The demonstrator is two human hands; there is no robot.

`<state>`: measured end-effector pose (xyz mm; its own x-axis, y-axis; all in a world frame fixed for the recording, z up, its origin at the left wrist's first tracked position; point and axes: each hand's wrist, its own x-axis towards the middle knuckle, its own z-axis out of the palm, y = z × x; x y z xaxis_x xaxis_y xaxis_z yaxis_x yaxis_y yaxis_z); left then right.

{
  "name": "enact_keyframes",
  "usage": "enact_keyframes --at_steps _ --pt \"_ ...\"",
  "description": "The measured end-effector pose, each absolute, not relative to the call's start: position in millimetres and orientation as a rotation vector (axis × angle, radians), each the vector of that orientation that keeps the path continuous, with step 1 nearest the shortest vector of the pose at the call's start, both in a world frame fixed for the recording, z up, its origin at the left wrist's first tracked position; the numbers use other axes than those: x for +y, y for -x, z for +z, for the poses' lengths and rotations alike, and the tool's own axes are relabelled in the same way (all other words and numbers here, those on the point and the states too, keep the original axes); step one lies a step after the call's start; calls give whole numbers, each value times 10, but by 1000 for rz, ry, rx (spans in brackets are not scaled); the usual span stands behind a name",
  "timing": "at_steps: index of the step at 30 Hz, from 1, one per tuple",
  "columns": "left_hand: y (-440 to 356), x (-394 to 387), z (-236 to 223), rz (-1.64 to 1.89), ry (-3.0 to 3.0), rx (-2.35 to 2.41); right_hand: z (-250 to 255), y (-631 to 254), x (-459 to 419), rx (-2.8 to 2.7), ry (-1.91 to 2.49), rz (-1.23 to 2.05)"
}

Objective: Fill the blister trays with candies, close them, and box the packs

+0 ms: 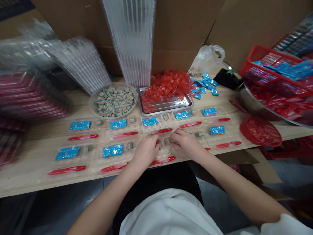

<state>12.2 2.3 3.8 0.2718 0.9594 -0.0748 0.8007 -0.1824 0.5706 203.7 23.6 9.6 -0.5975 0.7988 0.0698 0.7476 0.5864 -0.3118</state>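
My left hand [148,147] is over the front middle of the table, thumb and fingers pinched together. Whatever it may hold is hidden. Close to its right, my right hand [185,143] has its fingers curled down, with the tips at a small striped block [167,141]; I cannot tell whether they grip it. Around both hands lie rows of clear plastic trays with blue packets [112,150], small striped blocks [129,146] and red pen-like tools [163,131]. Another red pen-like tool [162,161] lies just below my left hand.
Behind the rows stand a round bowl of striped blocks [113,99] and a metal tray [171,106] heaped with red translucent pieces [168,85]. Stacked clear trays [133,42] rise behind. At right are a red basket [269,76], a metal bowl [254,101] and a small red sieve [260,130].
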Motion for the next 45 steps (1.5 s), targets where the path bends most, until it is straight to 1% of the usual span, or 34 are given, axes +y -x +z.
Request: enact_keyframes --at_steps 4,9,17,21,24,29,31,34,36,37,38,41,45 --pt "-124 28 50 418 -2047 1570 105 -1987 232 -2691 1250 277" --pt "-127 21 45 403 -2064 1580 89 -1881 247 -2728 1258 302" --pt "-112 9 5 431 -2048 1584 -22 -1960 206 -2505 1334 224" --pt "-132 1 8 453 -2046 1569 -34 -2036 184 -2545 1247 275" --pt "-97 4 52 471 -2009 1541 25 -2084 209 -2455 1276 346" --pt "346 207 243 606 -1954 1623 141 -2178 337 -2311 1299 432" --pt "660 425 324 640 -1991 1790 150 -2197 398 -2308 1316 462" --pt "1136 818 367 551 -2113 2161 149 -2166 475 -2294 1333 525" --pt "1376 1026 339 354 -2081 2361 160 -2087 545 -2282 1337 566" --pt "1461 1101 313 229 -2024 2397 172 -2024 601 -2282 1330 581" --pt "1522 1159 279 192 -2001 2405 190 -1939 677 -2291 1312 590" --pt "1598 1260 153 238 -2017 2413 286 -1539 1039 -2379 1208 528" --pt "1599 1279 39 379 -2068 2349 435 -724 1706 -2610 1121 267"
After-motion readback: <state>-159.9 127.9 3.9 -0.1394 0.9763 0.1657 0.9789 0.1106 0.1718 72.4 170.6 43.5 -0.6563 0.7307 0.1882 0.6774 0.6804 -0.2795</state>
